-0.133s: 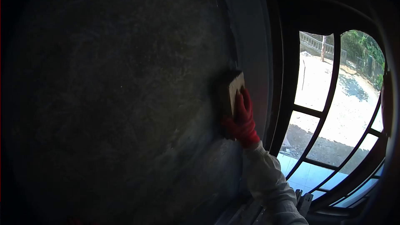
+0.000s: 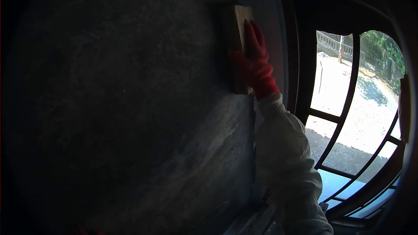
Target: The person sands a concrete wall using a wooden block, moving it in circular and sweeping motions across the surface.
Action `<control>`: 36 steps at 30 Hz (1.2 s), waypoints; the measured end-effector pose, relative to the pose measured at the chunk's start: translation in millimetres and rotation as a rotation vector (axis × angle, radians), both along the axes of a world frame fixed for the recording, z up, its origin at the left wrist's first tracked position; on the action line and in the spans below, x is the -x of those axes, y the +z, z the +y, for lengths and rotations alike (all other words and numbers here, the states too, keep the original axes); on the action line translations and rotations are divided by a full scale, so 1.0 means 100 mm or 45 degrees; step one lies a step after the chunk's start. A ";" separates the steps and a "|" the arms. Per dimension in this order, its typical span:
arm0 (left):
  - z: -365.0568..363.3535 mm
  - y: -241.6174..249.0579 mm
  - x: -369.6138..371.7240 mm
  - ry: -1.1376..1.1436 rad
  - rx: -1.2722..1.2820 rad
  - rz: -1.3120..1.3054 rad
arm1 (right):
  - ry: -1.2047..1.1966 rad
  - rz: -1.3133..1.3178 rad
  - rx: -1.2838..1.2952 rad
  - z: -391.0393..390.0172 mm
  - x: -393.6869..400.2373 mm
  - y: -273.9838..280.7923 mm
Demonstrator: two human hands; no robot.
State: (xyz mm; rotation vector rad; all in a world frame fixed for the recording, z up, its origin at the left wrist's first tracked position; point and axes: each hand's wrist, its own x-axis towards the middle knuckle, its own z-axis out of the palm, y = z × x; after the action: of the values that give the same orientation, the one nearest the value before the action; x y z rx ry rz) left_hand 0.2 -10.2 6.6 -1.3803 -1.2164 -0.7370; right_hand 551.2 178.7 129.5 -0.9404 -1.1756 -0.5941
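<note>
My right hand [image 2: 257, 63], in a red glove with a pale sleeve, is closed around a wooden block [image 2: 242, 14]. The block's long side stands upright against the dark, mottled wall [image 2: 152, 104], close to the strip at the wall's right edge [image 2: 261, 13]. Its underside against the wall is in shadow, so I cannot see what face it has. At the bottom left edge a dim bit of red [image 2: 85, 231] shows, probably my left glove; its fingers are too dark to make out.
To the right is a dark-framed window [image 2: 355, 78] with curved bars, bright ground and greenery beyond it. Pale tiles [image 2: 333, 182] lie outside, low down. Dark slats [image 2: 257, 219] show beneath my right arm.
My right hand has moved up along the wall with the wooden block, and more of the sleeve shows. The view has shifted slightly.
</note>
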 end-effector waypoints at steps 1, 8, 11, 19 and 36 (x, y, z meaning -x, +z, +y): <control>0.04 -0.01 -0.02 -0.058 -0.034 -0.005 | 0.000 -0.002 -0.017 0.04 -0.02 -0.03; 0.08 -0.03 -0.01 -0.015 -0.072 -0.006 | -0.228 -0.108 0.279 -0.10 0.30 -3.18; 0.03 0.02 -0.07 -0.029 -0.042 -0.002 | -0.145 -0.090 0.350 -0.24 0.46 -3.77; 0.05 -0.02 -0.03 0.023 -0.063 0.011 | -0.004 -0.128 -0.048 0.09 -0.10 -0.11; 0.08 -0.01 -0.06 0.037 -0.030 0.023 | -0.199 -0.373 -0.044 -0.04 0.09 -1.62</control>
State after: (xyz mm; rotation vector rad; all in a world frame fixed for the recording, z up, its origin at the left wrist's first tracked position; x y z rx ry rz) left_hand 6.5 -1.9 5.6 -1.3443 -1.2074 -0.7148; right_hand 542.4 174.8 -32.5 -0.9429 -1.3543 -0.8985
